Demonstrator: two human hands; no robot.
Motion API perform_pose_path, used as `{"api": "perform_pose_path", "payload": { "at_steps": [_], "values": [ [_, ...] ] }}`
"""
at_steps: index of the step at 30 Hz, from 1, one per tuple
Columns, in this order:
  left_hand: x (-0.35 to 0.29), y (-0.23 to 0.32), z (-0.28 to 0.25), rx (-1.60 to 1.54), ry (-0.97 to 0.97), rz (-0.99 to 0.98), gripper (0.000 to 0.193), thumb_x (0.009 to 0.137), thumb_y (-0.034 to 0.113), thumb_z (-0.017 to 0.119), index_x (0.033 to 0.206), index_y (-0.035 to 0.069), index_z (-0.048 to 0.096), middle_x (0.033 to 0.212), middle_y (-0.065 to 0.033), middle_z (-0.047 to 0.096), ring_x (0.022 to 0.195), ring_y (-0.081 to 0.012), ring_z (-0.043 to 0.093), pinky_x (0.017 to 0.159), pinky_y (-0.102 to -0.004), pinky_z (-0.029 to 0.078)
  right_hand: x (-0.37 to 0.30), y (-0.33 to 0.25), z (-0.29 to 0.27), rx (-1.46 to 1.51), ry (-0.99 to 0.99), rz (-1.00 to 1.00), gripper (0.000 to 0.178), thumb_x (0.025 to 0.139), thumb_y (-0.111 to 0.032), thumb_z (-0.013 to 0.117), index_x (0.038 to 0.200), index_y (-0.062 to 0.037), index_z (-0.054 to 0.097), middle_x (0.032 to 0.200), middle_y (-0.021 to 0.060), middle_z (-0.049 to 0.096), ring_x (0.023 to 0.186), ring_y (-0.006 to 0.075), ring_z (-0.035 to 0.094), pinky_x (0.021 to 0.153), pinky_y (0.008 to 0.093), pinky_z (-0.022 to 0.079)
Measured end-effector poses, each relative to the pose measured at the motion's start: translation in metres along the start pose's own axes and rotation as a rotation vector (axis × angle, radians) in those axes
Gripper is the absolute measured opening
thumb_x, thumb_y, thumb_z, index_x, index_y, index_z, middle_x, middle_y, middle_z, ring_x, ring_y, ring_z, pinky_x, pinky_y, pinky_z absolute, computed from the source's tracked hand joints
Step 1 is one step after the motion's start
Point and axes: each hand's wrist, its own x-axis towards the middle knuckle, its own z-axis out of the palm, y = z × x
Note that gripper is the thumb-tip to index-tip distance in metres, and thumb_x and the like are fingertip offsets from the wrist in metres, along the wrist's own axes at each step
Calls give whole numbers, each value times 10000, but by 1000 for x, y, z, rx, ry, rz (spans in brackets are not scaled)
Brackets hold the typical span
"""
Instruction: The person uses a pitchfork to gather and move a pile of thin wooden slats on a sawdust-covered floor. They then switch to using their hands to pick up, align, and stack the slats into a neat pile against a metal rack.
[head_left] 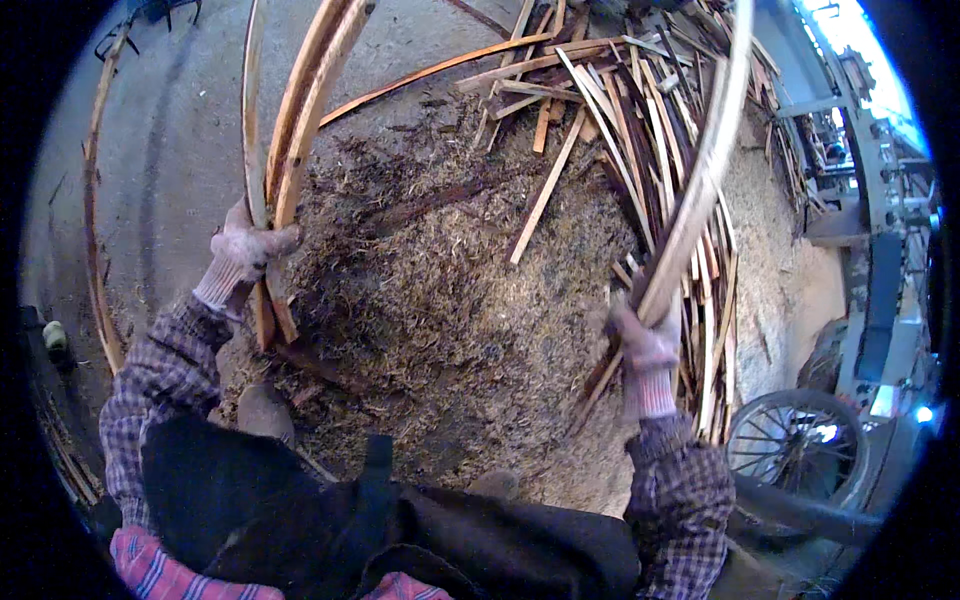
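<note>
My left hand (pixel 250 245), in a pale knit glove, is closed around several long wooden strips (pixel 308 110). They stand upright, fanning apart toward the top, with their lower ends just below my fist. My right hand (pixel 648 345), gloved alike, grips a long wooden strip (pixel 705 180) that slants up to the right past the top of the view. Its dark, bark-like side faces left. Behind my right hand lies a heap of loose wooden strips (pixel 650 110), partly hidden by the held one. My right fingers are partly hidden by the wood.
Wood shavings and bark (pixel 450 270) cover the ground between my hands. A spoked wheel (pixel 797 445) stands at the lower right, below a blue-grey metal machine (pixel 880 290). One long strip (pixel 93 200) lies along the far left. My shoe (pixel 266 412) shows below my left hand.
</note>
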Motion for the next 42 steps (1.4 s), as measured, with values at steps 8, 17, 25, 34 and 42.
{"api": "perform_pose_path", "payload": {
  "at_steps": [8, 17, 25, 34, 42],
  "values": [
    [43, 15, 0, 69, 54, -238, 585, 599, 76, 767, 1119, 20, 506, 875, -62, 613, 707, -130, 567, 629, -266, 482, 104, 24, 163, -869, 69, 277, 822, 640, -373, 735, 1261, -19, 328, 1071, 206, 567, 990, 293, 571, 837, 388, 460],
    [93, 11, 7, 395, -47, -58, 586, 599, 294, 743, 1095, 57, 540, 842, -86, 629, 715, -163, 592, 678, -279, 466, 114, 27, 157, -716, -74, 422, 570, 595, -361, 723, 1051, -68, 546, 983, 144, 621, 885, 305, 604, 781, 381, 465],
    [169, 79, 71, 909, -82, 37, 591, 682, 346, 659, 1195, 129, 462, 1046, -99, 578, 934, -231, 568, 814, -337, 444, -56, 77, 140, -43, -138, 609, 415, 624, -121, 745, 982, -5, 570, 796, 49, 618, 697, 147, 571, 656, 285, 477],
    [161, 50, 139, 1232, 46, 145, 511, 730, 126, 503, 1220, 86, 365, 1177, -188, 473, 1097, -341, 474, 886, -418, 422, -119, 72, 164, 114, -31, 667, 566, 624, -133, 741, 1112, -8, 483, 876, 69, 594, 722, 157, 555, 671, 288, 473],
    [139, 12, 75, 1048, -73, 131, 604, 724, 94, 518, 1295, 100, 318, 1180, -154, 510, 1061, -290, 519, 875, -362, 436, -184, 79, 168, 29, -20, 638, 630, 622, -199, 754, 1145, -8, 458, 976, 102, 594, 844, 198, 585, 755, 302, 471]
  ]
}}
